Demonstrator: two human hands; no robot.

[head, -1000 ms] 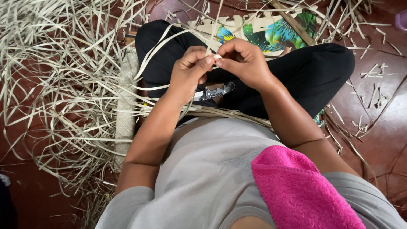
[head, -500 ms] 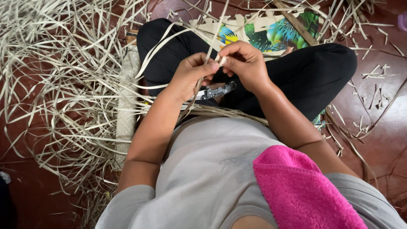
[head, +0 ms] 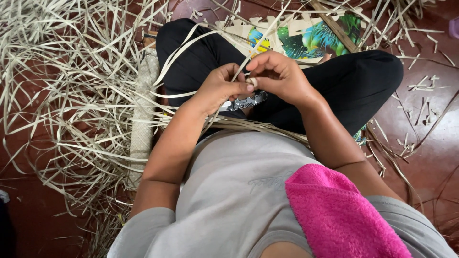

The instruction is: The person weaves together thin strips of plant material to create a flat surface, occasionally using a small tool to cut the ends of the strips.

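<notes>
I sit cross-legged on a dark red floor. My left hand and my right hand meet above my lap, both pinching a thin pale reed strip that runs up and away to the right. Fingertips of both hands touch at the strip. Just below the hands, on my black trousers, lies a folding knife with a grey metal handle. Part of the strip is hidden between my fingers.
A large tangle of loose pale strips covers the floor to the left and top. A rolled woven bundle lies beside my left knee. A colourful printed mat sits ahead. A pink towel rests on my right shoulder.
Both hands stay together on the strip with only small finger shifts; the strip's free end swings slightly between frames.
</notes>
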